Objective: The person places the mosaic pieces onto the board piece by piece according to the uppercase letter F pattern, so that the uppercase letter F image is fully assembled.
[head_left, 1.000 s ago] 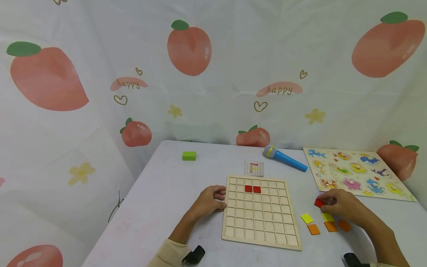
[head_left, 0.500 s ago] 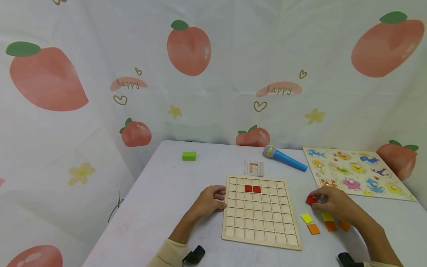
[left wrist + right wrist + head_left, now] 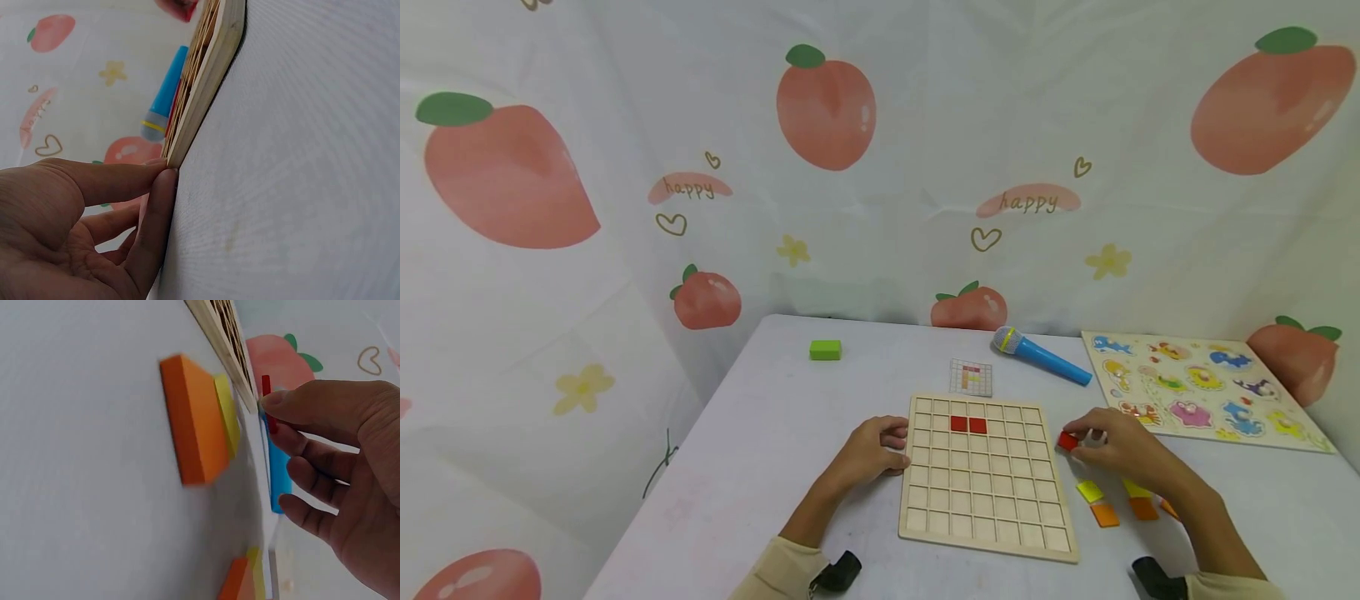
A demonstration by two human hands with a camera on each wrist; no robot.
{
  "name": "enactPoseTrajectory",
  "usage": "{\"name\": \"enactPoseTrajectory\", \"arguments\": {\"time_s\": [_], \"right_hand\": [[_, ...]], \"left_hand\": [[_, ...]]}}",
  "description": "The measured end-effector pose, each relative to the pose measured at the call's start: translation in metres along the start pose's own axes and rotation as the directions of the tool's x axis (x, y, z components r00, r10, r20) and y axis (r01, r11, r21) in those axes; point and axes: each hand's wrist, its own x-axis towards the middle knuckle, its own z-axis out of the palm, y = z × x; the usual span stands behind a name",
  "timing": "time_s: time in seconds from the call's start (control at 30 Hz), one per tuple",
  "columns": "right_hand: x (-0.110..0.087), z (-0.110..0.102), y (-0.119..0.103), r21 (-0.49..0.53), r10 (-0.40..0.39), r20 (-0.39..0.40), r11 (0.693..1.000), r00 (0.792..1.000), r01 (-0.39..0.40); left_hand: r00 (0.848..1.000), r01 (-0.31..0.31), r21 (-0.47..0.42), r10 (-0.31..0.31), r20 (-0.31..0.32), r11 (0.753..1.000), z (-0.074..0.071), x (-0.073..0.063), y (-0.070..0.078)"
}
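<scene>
A wooden grid board [image 3: 981,502] lies flat on the table. Two red square tiles [image 3: 967,425] sit side by side in its second row from the back. My left hand [image 3: 867,452] pinches the board's left edge between thumb and finger, as the left wrist view shows up close. Just right of the board, my right hand [image 3: 1123,450] holds a red square tile [image 3: 1067,442] between thumb and fingertips, above the table. Nearer me lie yellow tiles [image 3: 1089,491] and orange tiles [image 3: 1104,516]; the right hand and forearm partly hide some of them.
Behind the board lies a small pattern card [image 3: 971,378] with a coloured grid. A blue toy microphone [image 3: 1045,359] rests at the back, an animal puzzle board [image 3: 1206,387] at the back right. Far left stands a green block [image 3: 825,350]. A fruit-print curtain [image 3: 880,208] backs the table.
My right hand has carried the red tile leftward, from over the loose tiles to close by the board's right edge. The left hand and the board have stayed in place.
</scene>
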Motion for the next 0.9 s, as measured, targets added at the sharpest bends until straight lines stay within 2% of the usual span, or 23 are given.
{"name": "enactPoseTrajectory", "arguments": {"time_s": [0.57,0.9], "right_hand": [[0.027,0.012,-0.034,0.044,-0.097,0.02,0.994,0.995,0.096],[0.046,0.022,-0.041,0.036,-0.099,0.035,0.995,0.994,0.098]], "left_hand": [[1.0,-0.002,0.011,0.002,-0.008,1.0,-0.001,-0.001,0.002],[1.0,-0.002,0.019,0.003,-0.009,1.0,0.0,-0.001,0.001]]}}
